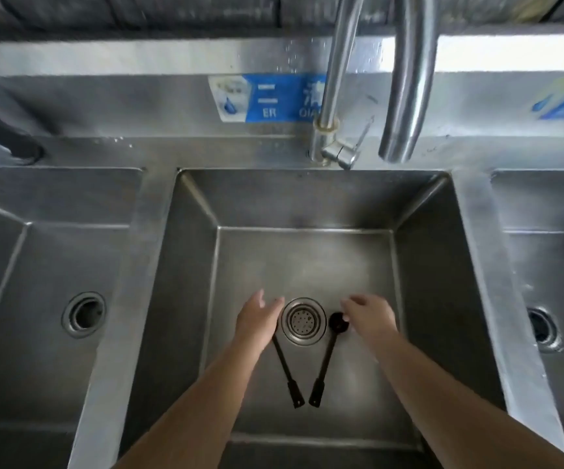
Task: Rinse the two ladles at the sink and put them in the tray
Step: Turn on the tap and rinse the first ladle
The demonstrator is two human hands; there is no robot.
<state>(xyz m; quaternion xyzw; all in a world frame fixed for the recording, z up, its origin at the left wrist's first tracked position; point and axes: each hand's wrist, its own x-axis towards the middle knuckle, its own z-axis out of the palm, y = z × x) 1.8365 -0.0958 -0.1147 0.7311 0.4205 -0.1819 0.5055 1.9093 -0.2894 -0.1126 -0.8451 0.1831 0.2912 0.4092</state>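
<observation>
Two black ladles lie on the floor of the middle sink basin (307, 204), their handles meeting in a V near the front. The left ladle (285, 367) has its bowl hidden under my left hand (257, 321). The right ladle (324, 360) shows its round bowl beside the drain, partly under the fingers of my right hand (370, 318). Both hands hover over the ladle bowls with fingers apart, holding nothing. No tray is in view.
A round metal drain strainer (303, 320) sits between the two hands. The tall steel faucet (405, 96) arches over the basin's back right, its lever (345, 152) at the base. No water runs. Further basins flank left (54, 248) and right (544, 265).
</observation>
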